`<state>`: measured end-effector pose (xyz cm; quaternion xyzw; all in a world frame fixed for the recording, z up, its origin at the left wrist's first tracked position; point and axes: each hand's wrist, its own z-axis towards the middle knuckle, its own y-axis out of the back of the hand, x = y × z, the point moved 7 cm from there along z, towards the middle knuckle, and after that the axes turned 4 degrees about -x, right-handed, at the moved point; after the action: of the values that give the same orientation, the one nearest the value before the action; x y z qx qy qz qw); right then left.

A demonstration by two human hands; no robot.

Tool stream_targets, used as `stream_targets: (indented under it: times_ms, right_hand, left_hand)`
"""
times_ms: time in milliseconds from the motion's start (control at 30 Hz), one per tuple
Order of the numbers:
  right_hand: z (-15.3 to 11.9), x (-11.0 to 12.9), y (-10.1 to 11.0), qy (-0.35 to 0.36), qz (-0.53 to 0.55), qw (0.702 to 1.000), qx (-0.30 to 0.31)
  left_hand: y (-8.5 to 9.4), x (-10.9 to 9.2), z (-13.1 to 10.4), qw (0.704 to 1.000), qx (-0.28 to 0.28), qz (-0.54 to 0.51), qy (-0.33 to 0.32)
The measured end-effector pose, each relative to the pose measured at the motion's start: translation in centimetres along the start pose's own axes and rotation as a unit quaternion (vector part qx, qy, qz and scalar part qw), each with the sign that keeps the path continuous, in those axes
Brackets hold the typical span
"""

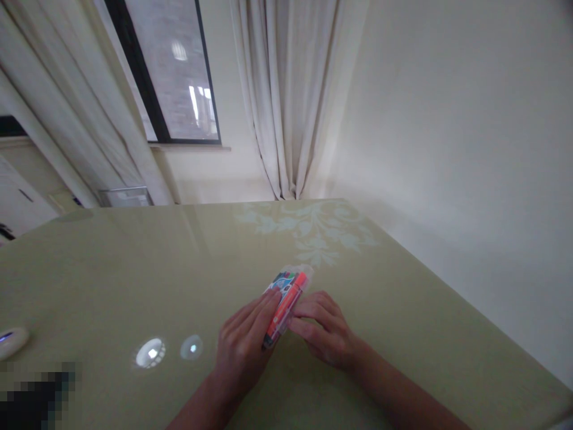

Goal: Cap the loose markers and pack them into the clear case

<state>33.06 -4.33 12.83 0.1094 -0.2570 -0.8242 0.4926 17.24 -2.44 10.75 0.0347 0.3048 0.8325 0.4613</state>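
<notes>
A clear plastic pack of markers (pixel 286 301) is held tilted above the glossy tabletop, with an orange-red marker along its near side and a printed blue and white label on its face. My left hand (pixel 245 340) is closed around its left side and lower part, fingers lying over the label. On the other side, my right hand (pixel 324 329) has its fingers bent and drawn together against the pack's lower right edge. What lies between those fingertips is partly hidden.
The pale green table (pixel 201 257) has a leaf pattern at its far right and light reflections at left. A white rounded object (pixel 13 343) sits at the left edge. A wall (pixel 470 149) borders the right side; curtains (pixel 289 89) and a window (pixel 179 71) stand behind.
</notes>
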Motion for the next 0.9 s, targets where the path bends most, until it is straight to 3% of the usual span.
stream_targets:
  times_ms: [267,500,567,633,700,733,833,900]
  right_hand:
    - [0.5,0.1,-0.2,-0.008,0.014,1.000,0.008]
    - [0.2,-0.3,-0.5,-0.027,0.047,0.999,0.006]
    - [0.3,-0.5,-0.6,-0.050,0.080,0.995,-0.010]
    - [0.2,-1.2,-0.6,-0.120,0.122,0.984,-0.048]
    - [-0.5,-2.6,-1.0,-0.254,0.183,0.944,-0.100]
    - [-1.1,-3.4,-1.6,-0.333,0.225,0.908,-0.117]
    - [-3.5,-4.3,-4.9,-0.530,0.375,0.754,-0.096]
    - [-4.4,-3.7,-7.1,-0.591,0.462,0.659,-0.061]
  left_hand:
    - [0.2,-0.5,0.3,0.998,-0.030,0.039,-0.050]
    - [-0.7,0.1,-0.2,1.000,-0.005,0.030,-0.003]
    - [-0.7,0.4,-0.2,1.000,-0.009,0.018,0.013]
    - [-0.5,0.8,-0.2,1.000,-0.019,0.019,0.013]
    - [0.0,1.1,0.0,0.999,-0.035,0.041,-0.003]
    - [0.2,1.3,0.0,0.997,-0.043,0.057,-0.011]
    - [0.9,1.8,0.2,0.993,-0.058,0.102,-0.035]
    - [0.9,1.6,0.2,0.990,-0.060,0.113,-0.055]
